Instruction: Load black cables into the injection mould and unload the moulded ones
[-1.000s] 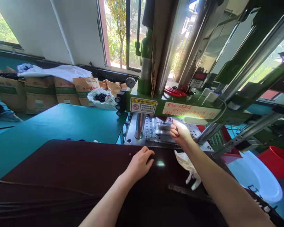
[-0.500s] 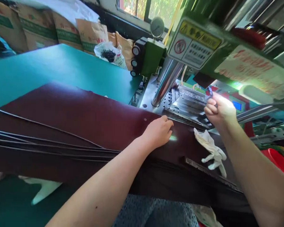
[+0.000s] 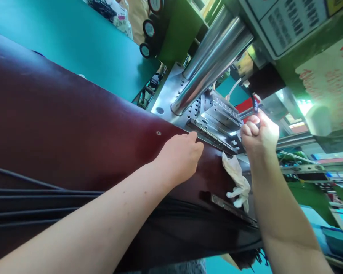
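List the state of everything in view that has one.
Left hand: on dark red table, fingers curled, grip unclear
Right hand: closed
Dark slim piece: pinched in right hand, upper end raised
White glove: off, crumpled, lying on table
Black cables: loose, roughly parallel
Light: lit
Metal block: seated on perforated plate

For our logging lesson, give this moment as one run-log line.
left hand on maroon table; right hand gripping slim dark item; white glove on table
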Tool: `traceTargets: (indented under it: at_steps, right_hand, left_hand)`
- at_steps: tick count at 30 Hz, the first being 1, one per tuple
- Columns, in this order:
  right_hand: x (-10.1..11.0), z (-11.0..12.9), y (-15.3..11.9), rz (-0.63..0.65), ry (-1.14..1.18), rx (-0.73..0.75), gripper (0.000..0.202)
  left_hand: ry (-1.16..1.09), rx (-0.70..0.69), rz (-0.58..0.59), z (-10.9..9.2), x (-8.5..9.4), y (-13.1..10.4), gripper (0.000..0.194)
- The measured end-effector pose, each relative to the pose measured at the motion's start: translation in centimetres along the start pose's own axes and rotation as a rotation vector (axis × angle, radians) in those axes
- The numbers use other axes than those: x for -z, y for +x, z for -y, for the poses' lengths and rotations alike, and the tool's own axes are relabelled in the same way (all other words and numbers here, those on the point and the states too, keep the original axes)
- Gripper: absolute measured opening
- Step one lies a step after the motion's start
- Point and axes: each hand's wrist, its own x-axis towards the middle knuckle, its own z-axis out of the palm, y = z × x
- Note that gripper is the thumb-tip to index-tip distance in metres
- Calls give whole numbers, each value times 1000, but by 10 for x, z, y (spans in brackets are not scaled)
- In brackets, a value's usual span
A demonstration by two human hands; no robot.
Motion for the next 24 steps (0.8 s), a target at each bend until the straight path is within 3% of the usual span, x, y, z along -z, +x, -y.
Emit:
traceTargets:
  at_steps: [3,7,14,20,24]
  right_hand:
    - [6,1,-14,-3,24,-36,31]
    - [30,9,-37,-33,60,-58,29]
    - [28,7,-2,17,13,-12,27]
    - [50,12,-34,-67,18,-28,24]
    - [56,12,-22,-95,-12,-7,24]
  left_hand:
    - [0,-16,-20,0,-1,-1,12]
    - [-9,-27,-66,-1,-2,-2,11]
    - [-8,-34,-65,-1,-4,-3,10]
    - [-9,-33,-71,-2,-3,-4,11]
    - [3,-35,-60,-2,-4,-4,12]
